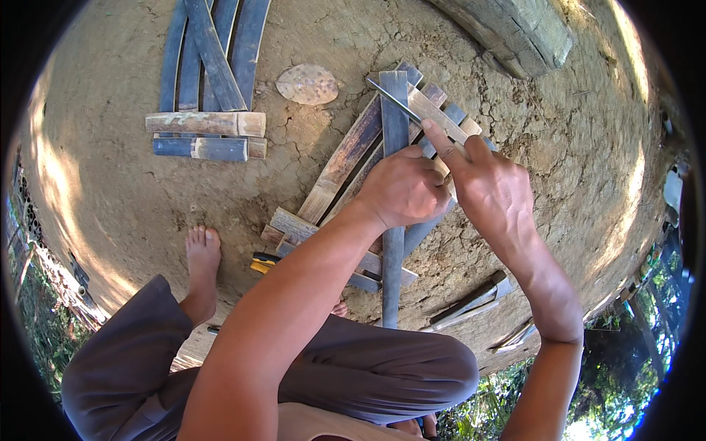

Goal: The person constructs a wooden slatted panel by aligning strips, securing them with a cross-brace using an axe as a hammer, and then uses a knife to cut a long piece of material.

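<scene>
My left hand (pixel 408 185) is closed around a long dark bamboo slat (pixel 395 110), which runs from the far end of a slatted bamboo piece (pixel 342 173) down toward my knee. My right hand (pixel 489 180) grips a narrow-bladed knife (pixel 393 100), index finger stretched along it. The blade lies slantwise across the upper part of the slat, its tip pointing to the far left. Both hands are close together over the slatted piece, whose strips lie crosswise on the ground. The knife's handle is hidden in my right hand.
A second slatted bamboo piece (pixel 206 125) lies at the far left, near a flat brown oval thing (pixel 307 84). A thick log (pixel 515 33) rests at the far right. A yellow-and-black tool (pixel 263 262) and a dark blade-like tool (pixel 471 300) lie nearer me. My bare foot (pixel 202 261) is at left.
</scene>
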